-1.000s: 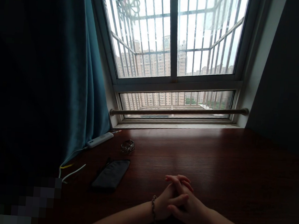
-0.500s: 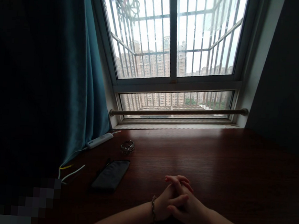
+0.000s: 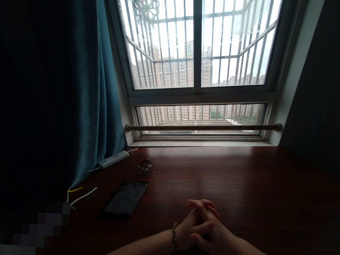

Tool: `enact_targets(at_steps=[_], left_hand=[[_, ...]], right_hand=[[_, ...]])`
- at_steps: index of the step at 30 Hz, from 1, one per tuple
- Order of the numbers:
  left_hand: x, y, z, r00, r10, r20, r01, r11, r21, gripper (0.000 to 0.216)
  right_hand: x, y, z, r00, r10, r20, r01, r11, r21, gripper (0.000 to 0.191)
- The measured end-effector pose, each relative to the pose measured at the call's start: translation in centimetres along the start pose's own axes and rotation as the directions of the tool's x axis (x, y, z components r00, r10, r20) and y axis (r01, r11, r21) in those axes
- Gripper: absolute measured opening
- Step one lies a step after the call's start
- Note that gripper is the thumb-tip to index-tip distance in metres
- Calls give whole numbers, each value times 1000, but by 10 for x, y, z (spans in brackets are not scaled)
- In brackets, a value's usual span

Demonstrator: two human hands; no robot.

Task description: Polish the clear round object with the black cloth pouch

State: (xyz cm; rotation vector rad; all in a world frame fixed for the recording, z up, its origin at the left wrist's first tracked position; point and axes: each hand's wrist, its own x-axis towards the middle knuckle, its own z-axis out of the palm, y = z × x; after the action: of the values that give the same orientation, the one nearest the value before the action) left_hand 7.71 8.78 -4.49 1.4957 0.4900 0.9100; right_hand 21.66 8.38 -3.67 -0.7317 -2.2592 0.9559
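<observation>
The left hand [image 3: 185, 231] and the right hand [image 3: 213, 238] lie clasped together low in the frame, a little right of centre, on the dark reddish wooden table [image 3: 256, 181]. Their fingers [image 3: 202, 204] are interlaced and point up and away towards the window, with the pink-tinted tips showing at the top of the knot. The right thumb crosses leftward over the left hand. Neither hand holds any object; each is closed only on the other.

The left forearm comes in from the bottom edge at a low slant, rising to the right, and a beaded bracelet [image 3: 174, 236] circles its wrist. The right forearm enters from the lower right corner and slants up to the left, so the two arms meet in a shallow wedge.

The nearest thing is a dark flat pouch [image 3: 125, 203], lying on the table to the left of the hands and apart from them, its long side angled up to the right. Further up and left sit a small shiny metal object [image 3: 145, 166] and a white oblong device [image 3: 113, 159] by the foot of the teal curtain [image 3: 101, 98]. White and yellow cables [image 3: 84, 195] trail out below the curtain's hem. A barred window [image 3: 200, 39] fills the upper centre, with a rod [image 3: 203, 127] across its lower pane.
</observation>
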Motion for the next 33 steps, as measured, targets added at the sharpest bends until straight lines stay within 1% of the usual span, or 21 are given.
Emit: enact_targets(at_steps=[11, 18, 28, 33], left_hand=[[-1, -1, -2, 1000, 5, 1, -5, 1000, 23, 42], [-1, -2, 0, 1000, -3, 1, 3, 1000, -1, 41], [-1, 0, -1, 1000, 7, -1, -7, 1000, 8, 42], [-1, -2, -2, 1000, 10, -6, -9, 1000, 22, 42]], right_hand=[[-2, 1, 1, 1000, 18, 2, -18, 1000, 15, 74], [0, 1, 0, 1000, 30, 3, -30, 1000, -3, 74], [-1, 0, -1, 1000, 10, -3, -10, 1000, 0, 74], [-2, 0, -1, 1000, 21, 2, -22, 1000, 4, 75]])
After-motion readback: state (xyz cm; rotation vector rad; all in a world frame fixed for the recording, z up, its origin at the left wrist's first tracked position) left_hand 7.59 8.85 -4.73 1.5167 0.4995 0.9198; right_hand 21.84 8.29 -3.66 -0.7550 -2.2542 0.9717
